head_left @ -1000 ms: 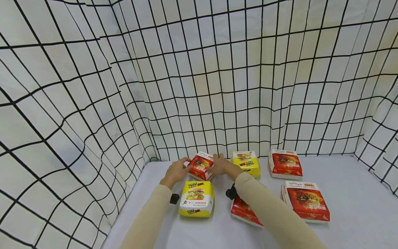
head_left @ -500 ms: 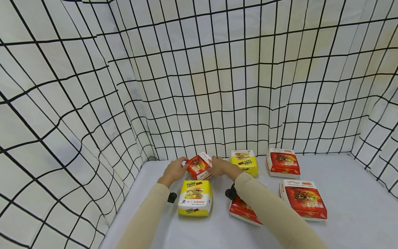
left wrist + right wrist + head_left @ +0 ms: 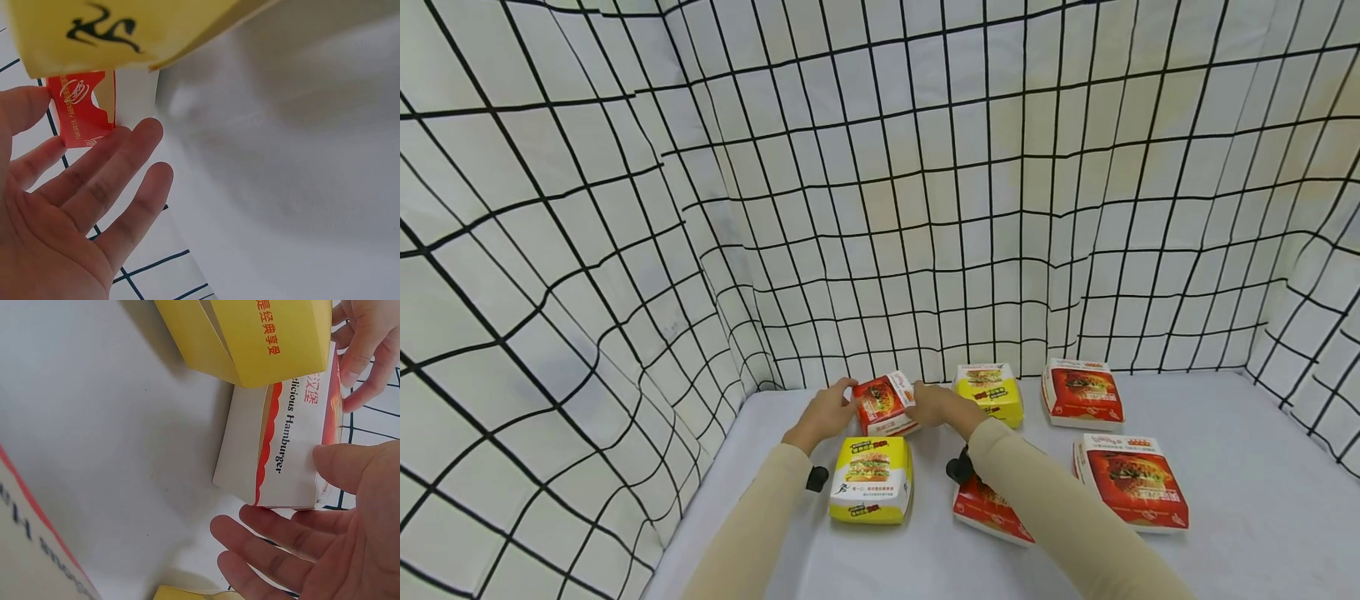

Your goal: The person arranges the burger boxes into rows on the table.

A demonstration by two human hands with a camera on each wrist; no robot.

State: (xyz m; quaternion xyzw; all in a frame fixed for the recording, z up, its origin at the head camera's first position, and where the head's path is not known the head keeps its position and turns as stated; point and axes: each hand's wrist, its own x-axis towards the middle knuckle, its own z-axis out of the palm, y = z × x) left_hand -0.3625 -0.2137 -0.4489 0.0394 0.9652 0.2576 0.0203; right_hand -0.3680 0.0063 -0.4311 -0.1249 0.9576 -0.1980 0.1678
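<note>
A red and white hamburger box (image 3: 882, 403) lies on the white table near the back net, between my two hands. My left hand (image 3: 822, 415) touches its left side; in the left wrist view the thumb meets the box (image 3: 81, 112) and the other fingers spread fairly straight beside it. At the right end is my right hand (image 3: 938, 406). In the right wrist view its thumb rests on the top edge of the box (image 3: 290, 444), with the extended fingers at the end face. Just in front of it sits a yellow hamburger box (image 3: 871, 482).
Another yellow box (image 3: 990, 393) and a red box (image 3: 1082, 393) stand along the back. A larger red box (image 3: 1133, 483) lies at the right. My right sleeve partly covers one more red box (image 3: 988, 510). Black netting (image 3: 880, 250) over white cloth encloses the table (image 3: 1240, 467).
The red hamburger box between my hands has turned so its front edge is nearly level, facing me. Both hands have stayed beside it. The other boxes have not moved.
</note>
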